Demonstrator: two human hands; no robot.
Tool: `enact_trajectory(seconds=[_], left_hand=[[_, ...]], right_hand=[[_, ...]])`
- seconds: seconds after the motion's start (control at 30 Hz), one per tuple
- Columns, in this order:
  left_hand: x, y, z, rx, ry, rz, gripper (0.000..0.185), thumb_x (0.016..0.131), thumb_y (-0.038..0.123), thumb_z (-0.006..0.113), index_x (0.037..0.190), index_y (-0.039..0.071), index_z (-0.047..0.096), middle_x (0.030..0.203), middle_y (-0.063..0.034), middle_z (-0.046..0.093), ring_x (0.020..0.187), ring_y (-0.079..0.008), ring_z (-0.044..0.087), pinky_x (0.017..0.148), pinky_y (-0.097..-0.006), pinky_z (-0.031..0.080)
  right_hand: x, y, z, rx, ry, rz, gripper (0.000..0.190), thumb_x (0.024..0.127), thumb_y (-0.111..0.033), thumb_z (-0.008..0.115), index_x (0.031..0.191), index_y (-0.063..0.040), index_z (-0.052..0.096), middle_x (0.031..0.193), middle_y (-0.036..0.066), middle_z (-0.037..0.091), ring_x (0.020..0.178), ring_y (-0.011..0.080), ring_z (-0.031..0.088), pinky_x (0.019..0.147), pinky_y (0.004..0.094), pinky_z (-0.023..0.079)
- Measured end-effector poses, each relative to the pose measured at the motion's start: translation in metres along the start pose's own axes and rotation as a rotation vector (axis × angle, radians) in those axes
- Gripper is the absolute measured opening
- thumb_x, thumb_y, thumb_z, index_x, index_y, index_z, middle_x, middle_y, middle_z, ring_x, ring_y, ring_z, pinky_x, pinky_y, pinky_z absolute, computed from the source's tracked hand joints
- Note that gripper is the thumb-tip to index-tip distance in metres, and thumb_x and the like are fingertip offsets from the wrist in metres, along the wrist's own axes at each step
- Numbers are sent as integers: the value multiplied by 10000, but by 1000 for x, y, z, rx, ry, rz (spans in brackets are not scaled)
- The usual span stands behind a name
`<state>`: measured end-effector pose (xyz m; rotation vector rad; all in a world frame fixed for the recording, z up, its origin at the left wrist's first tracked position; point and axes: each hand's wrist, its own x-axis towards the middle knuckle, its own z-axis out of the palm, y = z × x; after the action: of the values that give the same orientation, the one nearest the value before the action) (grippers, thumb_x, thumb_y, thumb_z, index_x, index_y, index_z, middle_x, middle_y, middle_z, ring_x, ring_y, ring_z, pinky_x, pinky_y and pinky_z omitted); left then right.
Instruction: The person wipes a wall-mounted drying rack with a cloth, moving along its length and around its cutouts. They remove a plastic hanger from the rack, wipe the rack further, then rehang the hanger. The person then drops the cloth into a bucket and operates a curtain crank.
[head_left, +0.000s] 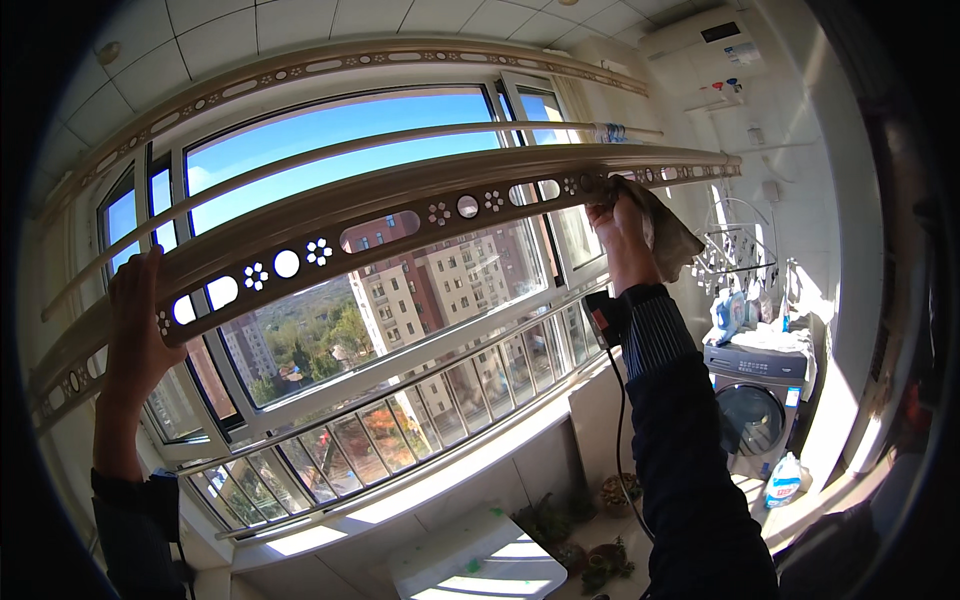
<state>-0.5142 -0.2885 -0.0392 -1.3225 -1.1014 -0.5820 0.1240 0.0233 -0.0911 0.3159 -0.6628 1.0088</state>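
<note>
A long bronze-coloured drying rail (390, 187) with punched flower, round and slot holes crosses the view at a slant. Near its left end, my left hand (139, 322) grips the rail, fingers over the top and thumb under the lower edge. Toward the other end, my right hand (619, 225) holds a grey-brown cloth (667, 225) against the perforated face. Part of the cloth hangs down behind the wrist. The fingertips of the right hand are partly hidden by the cloth.
Behind the rail are a thin pole (360, 142), a second perforated rail (300, 69) and a window with a metal railing (420, 420). A clip hanger (731, 255) hangs above a washing machine (754, 412). Below are potted plants (604, 562), a white tabletop (480, 559) and a detergent bottle (784, 480).
</note>
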Motion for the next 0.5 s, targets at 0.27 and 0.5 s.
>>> enact_trajectory(seconds=[0.27,0.5], left_hand=[[2,6,3,25,37,20,1211,579,-22,859,1560,175,178,1468,-180,362,1391,-396,342,1193,-572,264],[14,22,13,28,84,57,1150,633,-4,834,1562,166,177,1493,-190,358,1405,-392,335,1190,-576,256]], right_hand=[[-35,61,33,84,-6,-93,241,1037,-268,455,1092,-117,634,1020,52,699,814,180,691,737,319,566],[-218,216,175,93,-120,118,214,1011,-330,560,1073,-125,572,991,3,576,797,68,537,666,229,466]])
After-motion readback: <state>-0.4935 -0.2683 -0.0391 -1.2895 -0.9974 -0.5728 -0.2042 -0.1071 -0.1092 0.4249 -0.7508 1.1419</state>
